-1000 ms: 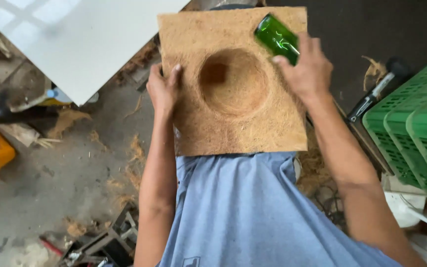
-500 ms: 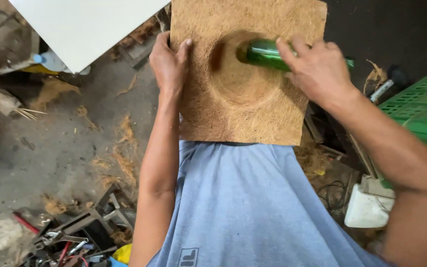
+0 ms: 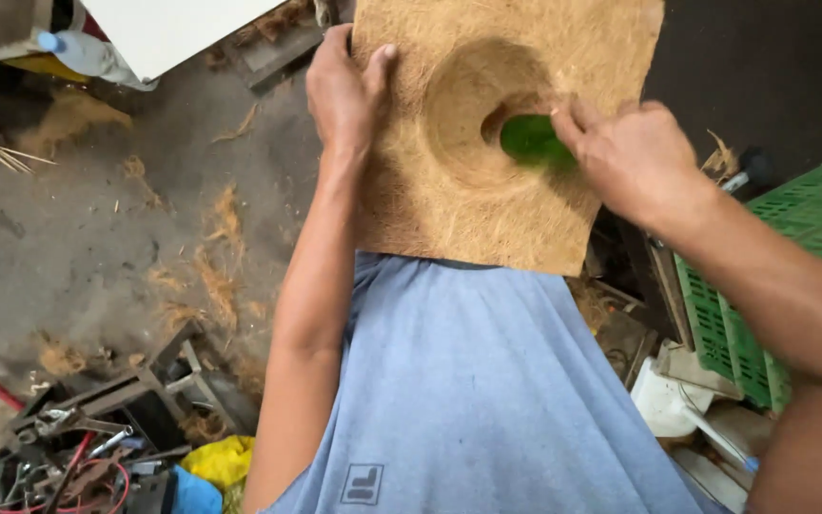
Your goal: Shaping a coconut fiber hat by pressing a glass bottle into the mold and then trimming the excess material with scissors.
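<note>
your right hand (image 3: pixel 635 157) is wrapped around a glossy dark green bottle (image 3: pixel 533 141). under your left hand (image 3: pixel 342 88) the fibre mat (image 3: pixel 449 205) is tan, a coarse straw-brown weave. your shirt (image 3: pixel 487 381) is faded blue. the crates (image 3: pixel 792 247) beside you are bright green lattice. the floor (image 3: pixel 78 247) is grey with tan fibre scraps, the board (image 3: pixel 178 29) white, the rag (image 3: pixel 221 459) yellow.

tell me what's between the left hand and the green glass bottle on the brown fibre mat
Only the brown fibre mat itself: its bowl-shaped hollow's left wall separates the left hand from the green glass bottle, head view.
</note>
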